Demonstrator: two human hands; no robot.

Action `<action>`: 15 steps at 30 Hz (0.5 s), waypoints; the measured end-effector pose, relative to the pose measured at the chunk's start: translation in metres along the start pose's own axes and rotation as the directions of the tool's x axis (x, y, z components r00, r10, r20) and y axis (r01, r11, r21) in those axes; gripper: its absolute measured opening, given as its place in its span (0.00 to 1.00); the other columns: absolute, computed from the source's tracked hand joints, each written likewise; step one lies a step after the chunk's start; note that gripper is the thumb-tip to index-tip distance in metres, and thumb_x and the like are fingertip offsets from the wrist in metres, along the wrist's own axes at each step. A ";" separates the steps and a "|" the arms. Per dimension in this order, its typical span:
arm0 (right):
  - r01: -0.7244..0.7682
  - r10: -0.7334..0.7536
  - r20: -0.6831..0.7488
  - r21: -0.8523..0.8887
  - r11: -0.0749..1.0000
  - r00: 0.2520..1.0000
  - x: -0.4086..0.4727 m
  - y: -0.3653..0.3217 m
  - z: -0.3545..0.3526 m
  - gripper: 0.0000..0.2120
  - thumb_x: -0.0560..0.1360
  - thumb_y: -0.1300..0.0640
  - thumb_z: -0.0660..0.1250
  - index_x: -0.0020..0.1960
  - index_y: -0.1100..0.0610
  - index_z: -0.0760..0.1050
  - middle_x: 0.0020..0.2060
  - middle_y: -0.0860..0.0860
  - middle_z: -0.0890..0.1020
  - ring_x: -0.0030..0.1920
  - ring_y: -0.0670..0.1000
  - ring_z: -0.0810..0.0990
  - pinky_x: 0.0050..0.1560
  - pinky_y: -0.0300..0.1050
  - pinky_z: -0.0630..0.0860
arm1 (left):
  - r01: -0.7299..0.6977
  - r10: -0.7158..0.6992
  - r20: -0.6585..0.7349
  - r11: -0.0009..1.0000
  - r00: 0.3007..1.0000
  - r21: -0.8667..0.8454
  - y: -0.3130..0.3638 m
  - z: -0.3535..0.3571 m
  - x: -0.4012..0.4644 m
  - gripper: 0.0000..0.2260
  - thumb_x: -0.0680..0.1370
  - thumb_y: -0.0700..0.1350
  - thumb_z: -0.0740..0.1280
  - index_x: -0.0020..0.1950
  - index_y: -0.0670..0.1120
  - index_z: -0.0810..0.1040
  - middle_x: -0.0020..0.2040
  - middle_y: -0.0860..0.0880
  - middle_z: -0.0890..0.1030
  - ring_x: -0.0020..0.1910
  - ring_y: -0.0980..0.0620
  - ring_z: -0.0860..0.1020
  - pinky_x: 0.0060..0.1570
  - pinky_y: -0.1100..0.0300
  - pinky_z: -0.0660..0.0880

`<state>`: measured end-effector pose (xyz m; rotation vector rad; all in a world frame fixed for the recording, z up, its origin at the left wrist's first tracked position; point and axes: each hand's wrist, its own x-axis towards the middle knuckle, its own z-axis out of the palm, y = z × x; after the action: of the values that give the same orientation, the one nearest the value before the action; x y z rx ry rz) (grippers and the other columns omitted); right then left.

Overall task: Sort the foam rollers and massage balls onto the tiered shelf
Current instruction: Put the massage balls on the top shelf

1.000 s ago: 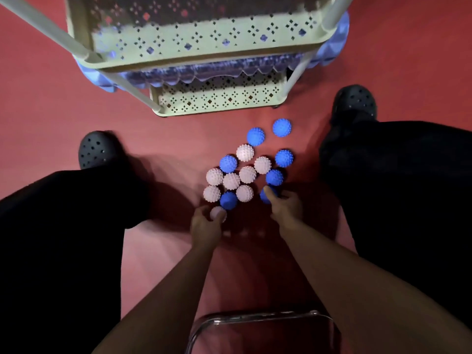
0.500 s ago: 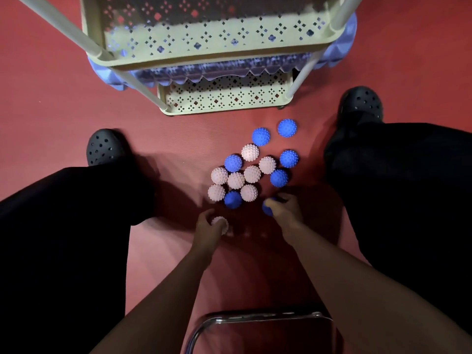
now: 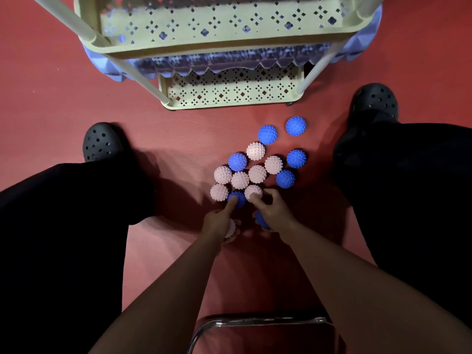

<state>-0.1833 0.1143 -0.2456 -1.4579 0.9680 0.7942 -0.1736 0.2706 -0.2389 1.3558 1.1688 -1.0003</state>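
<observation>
A person sat above a red, finely ribbed floor mat (image 3: 63,85), seen from the head looking down, with dark trouser legs on both sides and black perforated clogs (image 3: 102,141) on the feet. Between the feet lay a tight cluster of spiky massage balls (image 3: 256,173), round and covered in small rubbery nubs, some pale pink and some bright blue, most touching one another; two blue ones sat slightly apart at the far edge.

The left hand (image 3: 219,223) held a pink ball (image 3: 232,227) tucked under its curled lower fingers, while its forefinger stretched forward onto a blue ball (image 3: 238,199) at the near edge of the cluster. The right hand (image 3: 274,212) held another blue ball (image 3: 260,218) against its palm, and its forefinger and thumb were spread around a pink ball (image 3: 252,191) just beside the left hand's blue one.

Beyond the balls stood the tiered shelf (image 3: 229,90), cream plastic with a punched diamond lattice and pale round posts. A blue foam roller (image 3: 229,61) with a bumpy, faceted surface lay across its middle tier, its ends jutting past the posts. The lowest tier's front wall faced the balls, close to them.

A curved chrome chair frame (image 3: 255,324) showed at the bottom edge, between the forearms.
</observation>
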 end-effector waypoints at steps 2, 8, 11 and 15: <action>-0.008 0.008 0.001 0.028 1.000 1.000 0.001 -0.003 0.001 0.18 0.78 0.47 0.71 0.61 0.55 0.71 0.44 0.60 0.83 0.35 0.54 0.79 0.26 0.36 0.70 | 0.023 -0.023 0.012 0.998 1.000 -0.050 0.000 0.004 0.004 0.23 0.73 0.62 0.75 0.45 0.41 0.81 0.35 0.45 0.83 0.27 0.49 0.78 0.30 0.62 0.75; -0.007 0.007 -0.015 -0.016 1.000 1.000 -0.002 -0.002 -0.001 0.24 0.73 0.38 0.72 0.61 0.51 0.71 0.49 0.58 0.85 0.42 0.54 0.82 0.40 0.47 0.78 | 0.035 -0.026 0.070 0.990 0.997 -0.135 0.001 0.008 0.002 0.18 0.76 0.55 0.74 0.51 0.40 0.82 0.34 0.46 0.81 0.27 0.52 0.78 0.26 0.64 0.71; -0.009 0.010 0.003 -0.105 0.994 1.000 -0.010 0.003 -0.008 0.27 0.69 0.31 0.68 0.59 0.49 0.73 0.51 0.55 0.85 0.51 0.57 0.84 0.54 0.57 0.79 | 0.016 -0.002 0.108 0.991 0.994 -0.130 -0.002 0.007 -0.010 0.16 0.77 0.53 0.73 0.52 0.40 0.81 0.31 0.45 0.79 0.26 0.51 0.77 0.25 0.63 0.70; 0.045 -0.039 0.037 -0.163 0.986 0.999 -0.050 -0.023 -0.022 0.17 0.81 0.44 0.65 0.60 0.56 0.75 0.49 0.51 0.81 0.48 0.50 0.79 0.52 0.48 0.76 | -0.033 0.056 0.146 0.987 0.988 -0.156 0.001 0.004 -0.046 0.12 0.77 0.49 0.72 0.53 0.41 0.80 0.32 0.44 0.76 0.27 0.50 0.73 0.25 0.62 0.66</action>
<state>-0.1848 0.0992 -0.1886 -1.5961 0.8604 0.8810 -0.1807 0.2612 -0.1940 1.1603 1.0750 -0.9444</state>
